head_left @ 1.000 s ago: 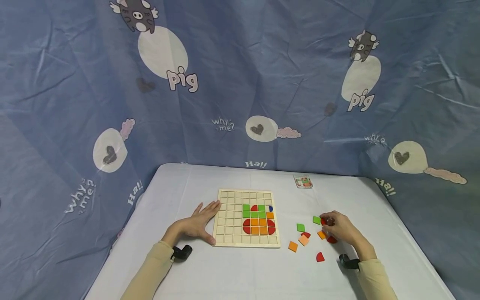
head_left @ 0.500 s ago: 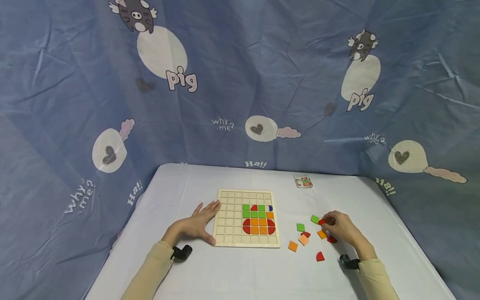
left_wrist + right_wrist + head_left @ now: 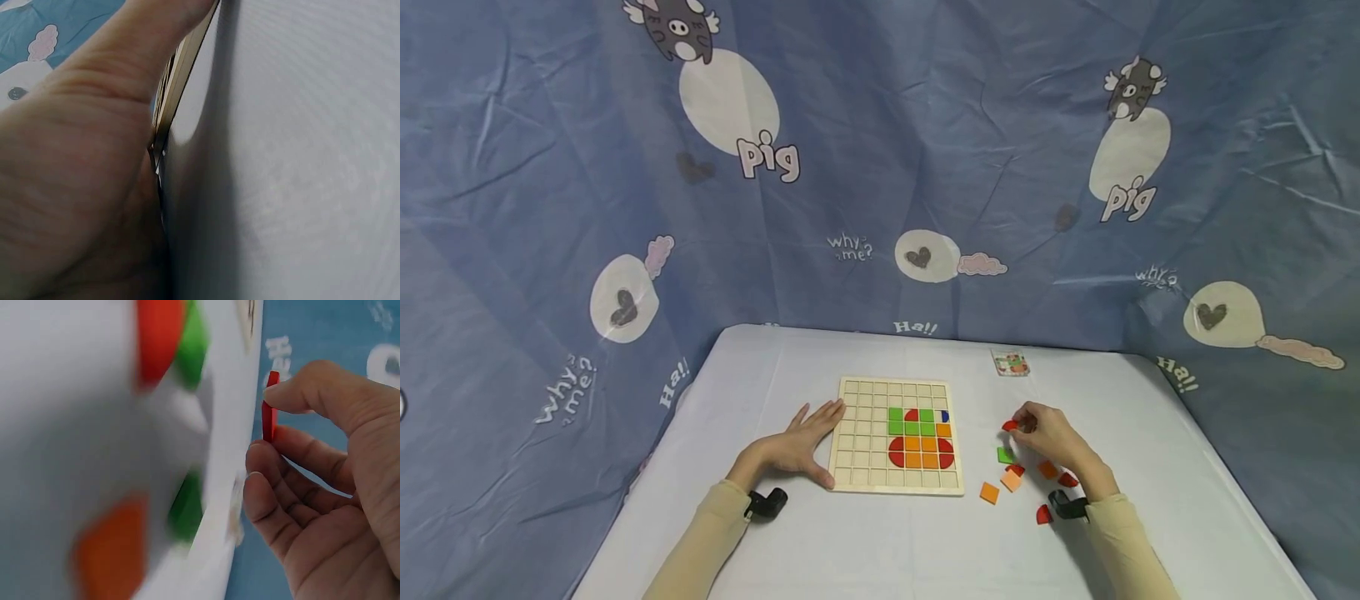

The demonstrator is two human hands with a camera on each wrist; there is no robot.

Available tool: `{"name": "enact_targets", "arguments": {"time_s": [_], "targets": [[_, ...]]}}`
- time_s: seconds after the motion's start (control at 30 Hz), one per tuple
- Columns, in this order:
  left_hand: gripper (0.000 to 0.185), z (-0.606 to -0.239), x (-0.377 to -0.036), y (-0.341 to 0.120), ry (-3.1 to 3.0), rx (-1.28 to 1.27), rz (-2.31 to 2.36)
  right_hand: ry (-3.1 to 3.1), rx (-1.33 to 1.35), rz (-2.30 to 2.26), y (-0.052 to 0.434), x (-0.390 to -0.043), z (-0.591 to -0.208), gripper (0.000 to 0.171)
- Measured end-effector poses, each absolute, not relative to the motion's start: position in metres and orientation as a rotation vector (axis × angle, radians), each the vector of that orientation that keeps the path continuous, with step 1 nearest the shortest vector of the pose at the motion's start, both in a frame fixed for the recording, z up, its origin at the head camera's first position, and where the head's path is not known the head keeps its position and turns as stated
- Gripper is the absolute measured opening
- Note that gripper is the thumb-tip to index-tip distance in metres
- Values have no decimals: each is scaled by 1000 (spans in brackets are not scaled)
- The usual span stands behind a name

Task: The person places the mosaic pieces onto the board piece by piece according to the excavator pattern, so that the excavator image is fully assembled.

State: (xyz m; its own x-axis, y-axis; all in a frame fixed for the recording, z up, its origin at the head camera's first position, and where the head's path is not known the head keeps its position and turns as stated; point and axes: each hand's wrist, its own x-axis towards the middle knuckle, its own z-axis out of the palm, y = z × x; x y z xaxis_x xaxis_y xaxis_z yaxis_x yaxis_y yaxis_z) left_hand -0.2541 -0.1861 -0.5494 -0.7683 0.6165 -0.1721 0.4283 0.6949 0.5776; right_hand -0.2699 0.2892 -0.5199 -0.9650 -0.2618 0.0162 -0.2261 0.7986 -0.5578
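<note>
Between thumb and fingertip my right hand (image 3: 1051, 433) pinches a red quarter-circle tile (image 3: 1009, 426). The right wrist view shows that red tile (image 3: 269, 419) edge-on, lifted off the table. To its left lies the wooden grid board (image 3: 859, 433), with green, orange, red and blue tiles set in its right part. My left hand (image 3: 793, 446) rests with spread fingers against the board's left edge; in the left wrist view the palm covers most of the board's side (image 3: 178, 78). A green square tile (image 3: 1005, 456) lies just below the held tile.
Loose on the table lie an orange square (image 3: 989, 493), a paler orange square (image 3: 1011, 480), another orange square (image 3: 1048, 470) and several red quarter-circles, one (image 3: 1044, 515) near my right wrist. A small picture card (image 3: 1011, 363) lies toward the back. A blue printed curtain (image 3: 850, 167) hangs behind.
My right hand has picked up a red quarter-circle from the right of the scattered tiles and moved left with it toward the board. My left hand has stayed at the board's edge.
</note>
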Motion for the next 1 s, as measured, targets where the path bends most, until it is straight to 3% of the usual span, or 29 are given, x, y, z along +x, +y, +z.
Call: {"name": "enact_targets", "arguments": {"time_s": [0.53,1.0], "targets": [[132,-552,-255,-187,2577,842,696,2784,-825,-821,145,-328,-511,15],[132,-552,-255,-188,2581,826,681,2726,-771,-716,105,-347,-519,16]]}}
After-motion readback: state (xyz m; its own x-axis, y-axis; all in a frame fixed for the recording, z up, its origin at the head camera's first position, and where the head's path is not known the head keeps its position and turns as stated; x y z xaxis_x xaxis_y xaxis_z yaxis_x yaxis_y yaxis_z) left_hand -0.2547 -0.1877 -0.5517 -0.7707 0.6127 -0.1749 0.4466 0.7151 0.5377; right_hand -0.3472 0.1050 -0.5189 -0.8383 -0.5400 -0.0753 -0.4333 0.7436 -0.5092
